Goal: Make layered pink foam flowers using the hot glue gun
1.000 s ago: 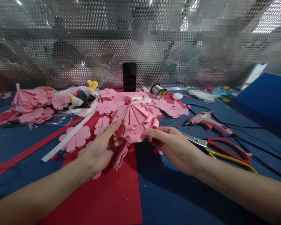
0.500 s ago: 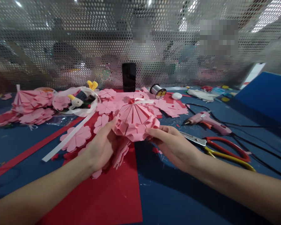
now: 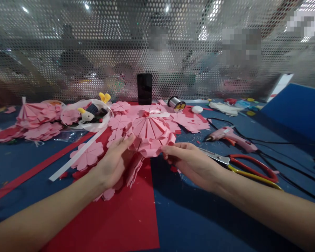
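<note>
Both my hands hold a pink folded paper umbrella [image 3: 150, 134] above the red sheet [image 3: 126, 217]. My left hand [image 3: 114, 164] grips its left rim, thumb on top, fingers underneath. My right hand [image 3: 189, 161] pinches the right rim between thumb and fingers. The umbrella's top has a small red centre and a white ribbon strip [image 3: 157, 114] behind it. More pink folded pieces hang below the umbrella by my left palm.
Red-handled scissors [image 3: 241, 163] and a pink glue gun [image 3: 229, 134] lie to the right with black cables. Pink paper flowers [image 3: 88, 155], finished umbrellas [image 3: 34, 119], a small plush toy [image 3: 88, 112], a thread spool [image 3: 176, 104] and a black phone [image 3: 144, 88] stand toward the perforated metal screen.
The umbrella has been turned a little and drawn slightly in between my hands; my right fingers have shifted along its rim. The view has risen slightly.
</note>
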Demonstrator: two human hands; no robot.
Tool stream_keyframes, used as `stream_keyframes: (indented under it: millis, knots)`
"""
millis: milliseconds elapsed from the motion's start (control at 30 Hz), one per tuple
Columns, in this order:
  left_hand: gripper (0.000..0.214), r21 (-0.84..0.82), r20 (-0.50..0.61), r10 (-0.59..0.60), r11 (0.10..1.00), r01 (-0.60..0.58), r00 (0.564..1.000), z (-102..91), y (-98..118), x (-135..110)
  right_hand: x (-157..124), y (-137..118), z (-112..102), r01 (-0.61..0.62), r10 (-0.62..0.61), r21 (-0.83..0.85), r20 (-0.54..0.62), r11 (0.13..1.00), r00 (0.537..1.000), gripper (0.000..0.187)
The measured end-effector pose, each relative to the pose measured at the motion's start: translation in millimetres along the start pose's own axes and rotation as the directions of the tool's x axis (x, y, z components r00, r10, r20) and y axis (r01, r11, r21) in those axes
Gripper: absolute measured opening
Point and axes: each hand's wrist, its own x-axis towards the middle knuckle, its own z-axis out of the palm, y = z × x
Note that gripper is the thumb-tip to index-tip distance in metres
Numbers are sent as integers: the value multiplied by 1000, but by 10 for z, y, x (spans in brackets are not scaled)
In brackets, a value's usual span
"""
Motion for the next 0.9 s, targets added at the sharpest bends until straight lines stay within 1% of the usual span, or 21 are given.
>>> stream_keyframes:
  millis: [67,167,233,333,467,533,633,700,800,900]
  knots:
    - [15,2,28,31,1000,-31,999,-15,-18,15,7,8,-1,-11,11,-15,0,1000,1000,24]
    - [12,17,37,85,996,-85,996,-14,-34,22,12,13,4,14,-14,2,-8,1000,1000,23]
    - [14,39,52,85,995,-87,995,-16,-44,21,11,16,5,31,-30,25,-19,999,999,22]
    - [17,56,57,80,995,-83,995,-34,-59,24,8,27,4,23,-21,47,-24,999,999,21]
    - [13,31,65,72,997,-74,995,-41,-40,32,12,31,16,21,-20,65,-17,998,1000,22]
    - [12,-15,29,36,999,-35,999,-18,-3,28,12,21,24,13,-15,84,29,996,999,25]
    - [14,-74,-95,-24,997,17,995,41,60,11,-1,-6,29,-13,-6,134,140,991,990,32]
    - [14,-89,-158,-34,996,20,987,79,87,1,-16,-24,29,-33,5,152,182,988,983,35]
    - [12,-127,-170,-24,992,3,985,115,100,-10,-38,-45,34,-56,30,161,164,985,986,34]
    - [15,-174,-167,-71,984,42,983,138,105,-25,-56,-54,38,-62,36,182,145,981,989,33]
